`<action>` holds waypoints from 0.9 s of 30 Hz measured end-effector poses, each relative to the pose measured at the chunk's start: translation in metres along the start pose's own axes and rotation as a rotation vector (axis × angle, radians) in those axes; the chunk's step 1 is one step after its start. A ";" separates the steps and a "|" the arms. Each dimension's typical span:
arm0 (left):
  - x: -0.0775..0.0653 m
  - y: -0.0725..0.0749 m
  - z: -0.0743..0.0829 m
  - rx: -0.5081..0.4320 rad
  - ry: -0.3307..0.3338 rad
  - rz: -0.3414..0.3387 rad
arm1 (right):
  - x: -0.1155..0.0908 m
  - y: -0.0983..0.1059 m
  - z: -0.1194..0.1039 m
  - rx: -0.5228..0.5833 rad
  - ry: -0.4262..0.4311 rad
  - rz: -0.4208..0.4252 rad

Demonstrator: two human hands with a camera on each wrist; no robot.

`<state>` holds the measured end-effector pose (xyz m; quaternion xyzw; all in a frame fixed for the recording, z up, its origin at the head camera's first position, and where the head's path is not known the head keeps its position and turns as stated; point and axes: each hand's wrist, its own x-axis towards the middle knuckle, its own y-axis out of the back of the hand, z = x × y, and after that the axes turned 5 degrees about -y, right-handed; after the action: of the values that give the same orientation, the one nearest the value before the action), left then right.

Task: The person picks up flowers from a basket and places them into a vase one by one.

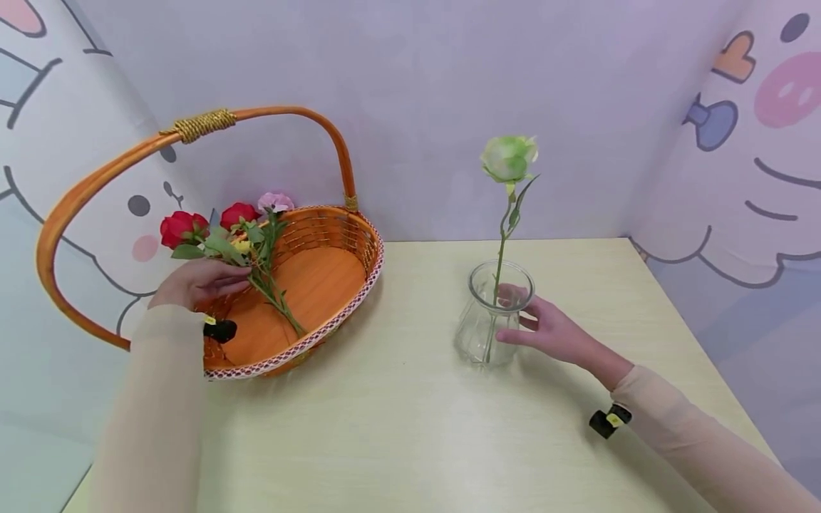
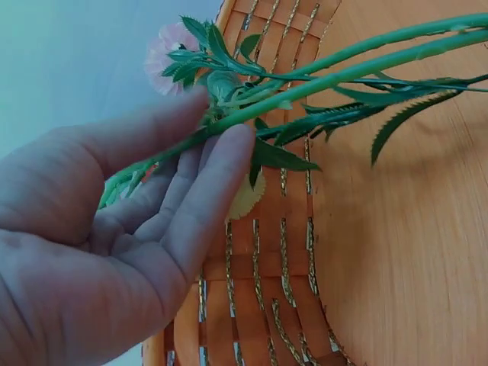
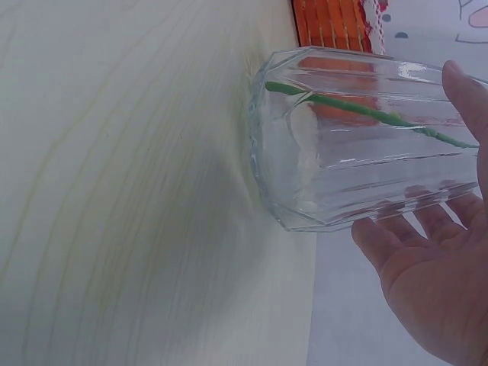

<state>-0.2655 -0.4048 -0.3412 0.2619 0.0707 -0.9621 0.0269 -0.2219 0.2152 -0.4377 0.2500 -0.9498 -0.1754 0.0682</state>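
Note:
On the left, my left hand (image 1: pixel 202 281) reaches over the orange woven basket (image 1: pixel 330 278). Its thumb and fingers close about a green rose stem (image 2: pixel 335 76) in the left wrist view. Two red roses (image 1: pixel 184 229), a pink carnation (image 1: pixel 276 201) and a small yellow flower (image 1: pixel 241 246) lie around that hand, their stems slanting into the basket. My right hand (image 1: pixel 554 328) holds the side of a clear glass vase (image 1: pixel 471 338), thumb in front and fingers behind. One white-green rose (image 1: pixel 509 158) stands upright in the vase, its stem showing through the glass (image 3: pixel 351 175).
The basket's tall arched handle (image 1: pixel 308 112), wrapped with gold cord, rises over the left side. Both basket and vase stand on a pale wooden table (image 1: pixel 410 427). A cartoon-printed backdrop (image 1: pixel 417 107) encloses the back and sides.

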 end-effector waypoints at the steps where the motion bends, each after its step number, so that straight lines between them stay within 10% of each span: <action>1: 0.001 -0.001 0.001 0.022 0.003 -0.012 | 0.000 0.000 0.001 0.001 0.002 0.003; 27: 0.001 -0.014 0.014 0.010 -0.188 -0.130 | 0.000 0.000 0.000 0.013 -0.015 0.011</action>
<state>-0.2748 -0.3933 -0.3278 0.1656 0.0797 -0.9825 -0.0303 -0.2217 0.2154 -0.4376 0.2439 -0.9527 -0.1709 0.0603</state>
